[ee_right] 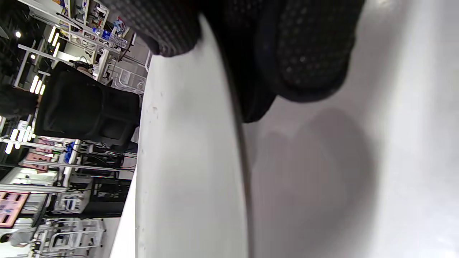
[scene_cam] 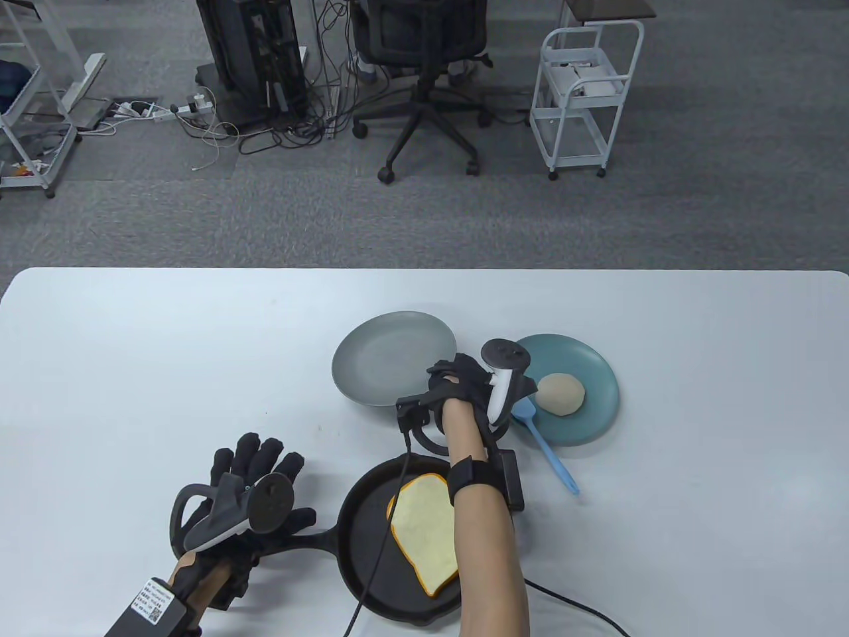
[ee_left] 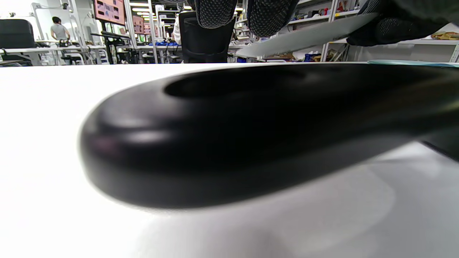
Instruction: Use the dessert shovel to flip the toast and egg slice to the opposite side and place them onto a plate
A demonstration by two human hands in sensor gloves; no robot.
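Note:
A yellow-edged toast slice [scene_cam: 424, 531] lies in the black pan [scene_cam: 371, 570] at the front. My left hand [scene_cam: 255, 474] hovers over the pan handle [ee_left: 229, 136] with straight, spread fingers [ee_left: 215, 12]. My right hand [scene_cam: 461, 385] pinches the near right rim of the grey plate [scene_cam: 388, 358]. In the left wrist view the grey plate [ee_left: 304, 36] looks tilted, raised on the gripped side. In the right wrist view the plate's rim [ee_right: 245, 172] runs between my fingers [ee_right: 308, 57]. The round egg slice [scene_cam: 560, 395] sits on the blue plate [scene_cam: 590, 424]. The blue dessert shovel [scene_cam: 550, 454] lies beside that plate, untouched.
A black cable [scene_cam: 381, 551] from my right wrist crosses the pan. Bare white table [scene_cam: 166, 345] spreads to the left and far side. Beyond the table stand an office chair [scene_cam: 424, 73] and a white cart [scene_cam: 584, 93].

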